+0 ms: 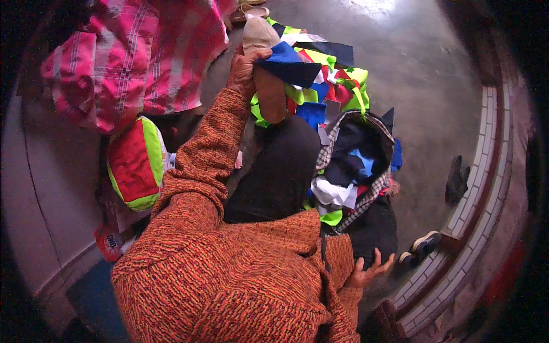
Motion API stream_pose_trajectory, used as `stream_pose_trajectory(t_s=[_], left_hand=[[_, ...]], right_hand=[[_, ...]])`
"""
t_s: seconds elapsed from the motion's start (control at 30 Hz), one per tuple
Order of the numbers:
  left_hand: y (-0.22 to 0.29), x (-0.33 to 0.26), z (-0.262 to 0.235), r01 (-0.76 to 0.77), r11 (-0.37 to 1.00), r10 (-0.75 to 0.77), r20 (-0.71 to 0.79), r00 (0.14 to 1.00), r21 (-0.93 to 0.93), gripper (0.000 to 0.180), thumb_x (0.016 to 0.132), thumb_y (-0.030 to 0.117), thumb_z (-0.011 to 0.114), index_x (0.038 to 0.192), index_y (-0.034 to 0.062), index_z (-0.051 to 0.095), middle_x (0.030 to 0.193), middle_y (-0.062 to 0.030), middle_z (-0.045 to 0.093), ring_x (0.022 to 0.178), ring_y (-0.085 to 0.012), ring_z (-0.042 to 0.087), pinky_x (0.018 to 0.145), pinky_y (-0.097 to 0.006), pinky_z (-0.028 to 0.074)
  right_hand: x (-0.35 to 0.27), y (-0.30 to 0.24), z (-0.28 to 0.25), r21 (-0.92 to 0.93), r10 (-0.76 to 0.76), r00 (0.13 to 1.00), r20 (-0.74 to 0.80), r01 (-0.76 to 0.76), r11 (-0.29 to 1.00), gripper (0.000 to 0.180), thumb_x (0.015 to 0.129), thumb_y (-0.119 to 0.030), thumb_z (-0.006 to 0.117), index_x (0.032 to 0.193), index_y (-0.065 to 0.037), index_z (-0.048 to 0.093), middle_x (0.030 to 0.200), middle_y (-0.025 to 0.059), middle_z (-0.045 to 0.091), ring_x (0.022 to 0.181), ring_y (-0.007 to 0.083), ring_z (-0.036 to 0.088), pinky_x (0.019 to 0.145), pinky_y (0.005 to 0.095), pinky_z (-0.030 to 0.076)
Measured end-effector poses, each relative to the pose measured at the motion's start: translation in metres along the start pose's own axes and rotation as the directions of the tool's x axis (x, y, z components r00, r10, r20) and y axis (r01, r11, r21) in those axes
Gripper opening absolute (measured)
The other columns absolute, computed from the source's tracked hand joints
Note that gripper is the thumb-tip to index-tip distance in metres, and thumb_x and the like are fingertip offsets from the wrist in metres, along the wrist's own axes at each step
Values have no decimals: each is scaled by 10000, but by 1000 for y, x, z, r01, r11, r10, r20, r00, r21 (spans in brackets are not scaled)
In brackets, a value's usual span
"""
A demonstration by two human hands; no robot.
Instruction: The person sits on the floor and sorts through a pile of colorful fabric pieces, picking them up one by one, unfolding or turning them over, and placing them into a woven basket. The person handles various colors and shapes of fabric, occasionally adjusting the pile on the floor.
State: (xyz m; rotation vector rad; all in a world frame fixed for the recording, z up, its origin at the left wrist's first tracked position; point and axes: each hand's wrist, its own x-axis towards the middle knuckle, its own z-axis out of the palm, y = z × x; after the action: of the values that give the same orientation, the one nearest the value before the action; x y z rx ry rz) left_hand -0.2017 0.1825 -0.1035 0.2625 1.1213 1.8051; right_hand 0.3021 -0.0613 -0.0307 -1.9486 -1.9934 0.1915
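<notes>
My left hand (pixel 246 71) reaches forward, its fingers closed on a blue cloth piece (pixel 289 63) with a darker blue lower part. The cloth lies across my lower leg, beside a beige covering that looks like a sock (pixel 260 35). Near my right knee, my right hand (pixel 369 271) has its fingers spread, with nothing seen in it. Between my legs sits an open checked cloth bag (pixel 382 184) holding dark, light blue and white fabric pieces. Beyond it spreads a heap of colourful fabric scraps (pixel 337 91) in neon yellow, red, blue and white.
A pink checked cloth (pixel 126 63) covers something at the far left. Below it stands a red and neon-yellow stuffed cloth item (pixel 134 163). At the right are dark shoes (pixel 423 246), a black item (pixel 456 180) and a white-tiled step edge (pixel 477 154). Footwear (pixel 251 10) lies at the top.
</notes>
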Motion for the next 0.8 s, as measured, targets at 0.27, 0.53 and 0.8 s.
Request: stream_pose_trajectory(t_s=[0.27, 0.53, 0.8], left_hand=[[18, -124, 92, 462, 866, -307, 527, 793, -192, 438, 725, 94, 609, 1146, 52, 498, 1002, -69, 590, 866, -188, 585, 804, -323, 483], [-46, -215, 125, 606, 792, -492, 659, 569, 68, 531, 676, 77, 631, 1185, 58, 478, 1053, -75, 586, 925, -180, 577, 853, -312, 458], [-115, -200, 119, 459, 834, -530, 673, 515, 306, 556, 683, 96, 683, 1193, 50, 463, 1038, -63, 590, 933, -139, 563, 860, -272, 436]], right_hand=[[6, 5, 10, 31, -84, 996, -20, 84, 996, 472, 651, -212, 667, 1102, -132, 549, 1374, 195, 255, 1253, 382, 242, 1022, 478, 209], [67, -61, 18, 878, -10, 968, 250, -223, 424, 829, 761, -599, 516, 1306, -2, 336, 1285, 140, 424, 1203, 230, 380, 989, 362, 263], [81, -62, 59, 838, -34, 838, 545, -545, 10, 414, 760, -58, 650, 1149, -16, 515, 1011, 60, 605, 886, 153, 582, 823, 296, 455]])
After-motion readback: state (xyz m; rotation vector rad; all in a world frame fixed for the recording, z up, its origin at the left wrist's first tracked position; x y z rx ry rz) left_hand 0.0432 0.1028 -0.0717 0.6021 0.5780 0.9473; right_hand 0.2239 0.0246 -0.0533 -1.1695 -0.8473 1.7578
